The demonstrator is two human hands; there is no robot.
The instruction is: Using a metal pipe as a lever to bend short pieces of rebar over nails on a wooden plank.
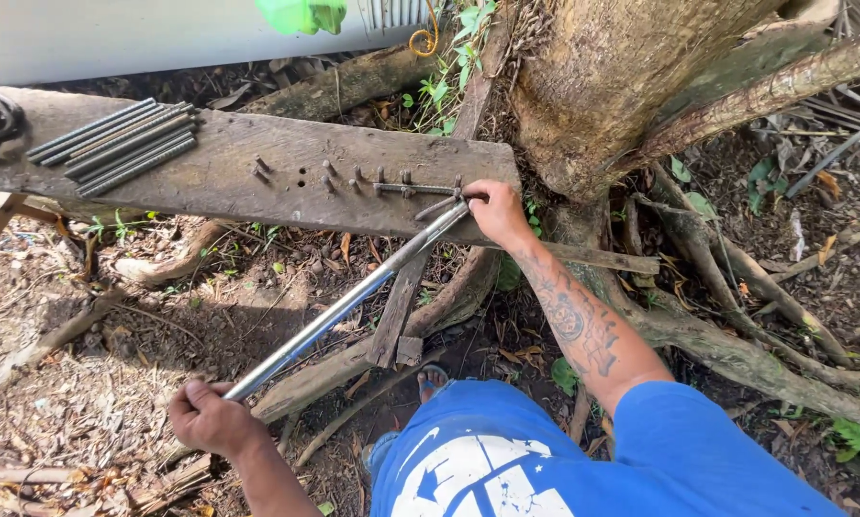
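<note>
Steel pipe slanted from the plank down to the left hand, which gripped its lower end; right hand pinched a thin rod at the plank's edge.

Plank: weathered grey-brown, dark holes. Pipe: bright silver, glossy. Rod bundle: dark grey, fine ribbed pattern. Shirt: vivid blue, white print. Right forearm: dark tattoo pattern. Tree trunk: mottled brown-tan. Ground: brown leaf litter. Object at top edge: bright green.
</note>
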